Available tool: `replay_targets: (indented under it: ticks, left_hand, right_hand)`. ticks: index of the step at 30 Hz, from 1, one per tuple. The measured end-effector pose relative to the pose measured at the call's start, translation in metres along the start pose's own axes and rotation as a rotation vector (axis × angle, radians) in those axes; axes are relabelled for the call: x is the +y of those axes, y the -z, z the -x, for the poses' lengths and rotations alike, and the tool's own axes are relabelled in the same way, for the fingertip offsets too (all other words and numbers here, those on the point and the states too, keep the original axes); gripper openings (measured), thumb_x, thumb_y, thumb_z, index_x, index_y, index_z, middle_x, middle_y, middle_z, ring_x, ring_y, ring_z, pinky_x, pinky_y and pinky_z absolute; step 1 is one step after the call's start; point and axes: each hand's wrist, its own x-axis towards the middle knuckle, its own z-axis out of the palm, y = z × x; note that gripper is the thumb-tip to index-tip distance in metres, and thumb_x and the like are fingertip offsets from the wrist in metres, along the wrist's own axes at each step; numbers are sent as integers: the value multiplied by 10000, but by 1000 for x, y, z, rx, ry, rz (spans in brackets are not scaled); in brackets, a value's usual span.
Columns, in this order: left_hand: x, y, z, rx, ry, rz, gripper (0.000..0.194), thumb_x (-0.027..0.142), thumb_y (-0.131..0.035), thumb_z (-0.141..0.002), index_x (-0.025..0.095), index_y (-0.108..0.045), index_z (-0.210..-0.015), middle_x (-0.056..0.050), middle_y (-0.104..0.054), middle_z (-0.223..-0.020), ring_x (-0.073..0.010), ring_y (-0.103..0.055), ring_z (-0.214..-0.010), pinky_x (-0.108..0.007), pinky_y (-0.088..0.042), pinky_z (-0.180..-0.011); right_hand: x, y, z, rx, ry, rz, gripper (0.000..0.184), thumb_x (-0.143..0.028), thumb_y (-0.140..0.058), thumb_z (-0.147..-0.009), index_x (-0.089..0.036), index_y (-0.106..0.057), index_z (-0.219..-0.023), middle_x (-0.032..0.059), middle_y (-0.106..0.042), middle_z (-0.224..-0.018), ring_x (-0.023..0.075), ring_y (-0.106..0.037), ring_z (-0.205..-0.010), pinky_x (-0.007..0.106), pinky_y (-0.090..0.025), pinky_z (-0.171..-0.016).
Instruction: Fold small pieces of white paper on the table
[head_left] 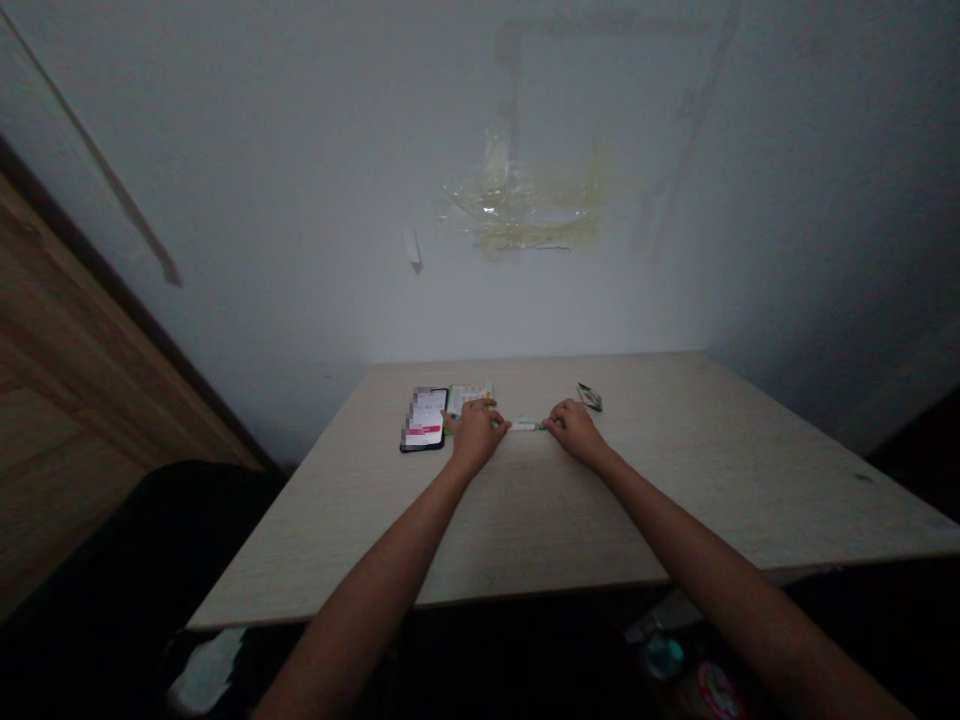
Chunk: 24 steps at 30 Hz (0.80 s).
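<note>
A narrow, light strip with green print point(526, 424), which looks like folded paper, lies low over the table between my hands. My left hand point(478, 436) is closed, pinching its left end between thumb and fingertips. At the opposite end, my right hand point(576, 432) is closed in a similar pinch. Partly behind my left hand is a flat printed sheet or packet point(471, 392) in white, green and yellow. Just beyond my right hand rests a small folded piece point(590, 397) with dark edges; its kind is unclear.
A phone with a lit screen point(425, 420) lies left of my left hand. The pale wooden table point(525, 520) meets a wall bearing peeling clear tape point(536, 210). Dark objects stand at the left, and a teal item point(664, 655) shows below the table's front edge.
</note>
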Motion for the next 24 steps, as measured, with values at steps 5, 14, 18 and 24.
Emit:
replay_targets:
  ticks: [5, 14, 18, 24]
  left_hand:
    - [3, -1, -1, -4, -2, -17, 136, 356, -704, -816, 250, -747, -742, -38, -633, -1324, -340, -456, -1292, -790, -73, -1087]
    - [3, 1, 1, -31, 19, -14, 137, 338, -671, -841, 243, -733, -763, -29, -582, -1393, -338, -396, -1343, -808, -69, -1069]
    - [5, 2, 0, -31, 14, -23, 151, 333, -646, -858, 246, -745, -785, -33, -571, -1410, -338, -383, -1350, -809, -64, -1066]
    - [8, 3, 0, -51, -6, -37, 173, 313, -634, -861, 227, -745, -760, -44, -578, -1402, -345, -388, -1344, -780, -65, -1099]
  right_hand:
    - [-6, 1, 0, -15, -28, 82, 207, -322, -600, -906, -159, -699, -826, 104, -632, -1004, 216, -534, -1002, 321, -387, -905]
    - [-14, 4, -1, -42, -73, 158, 256, -357, -588, -916, -148, -707, -828, 122, -624, -1027, 237, -525, -1030, 325, -388, -915]
    - [-16, 4, -3, -45, -64, 173, 249, -341, -584, -915, -155, -705, -804, 129, -623, -1021, 248, -522, -1029, 333, -392, -914]
    - [-15, 1, -1, -2, -50, 167, 256, -338, -554, -933, -154, -697, -826, 135, -617, -1016, 250, -520, -1005, 347, -397, -896]
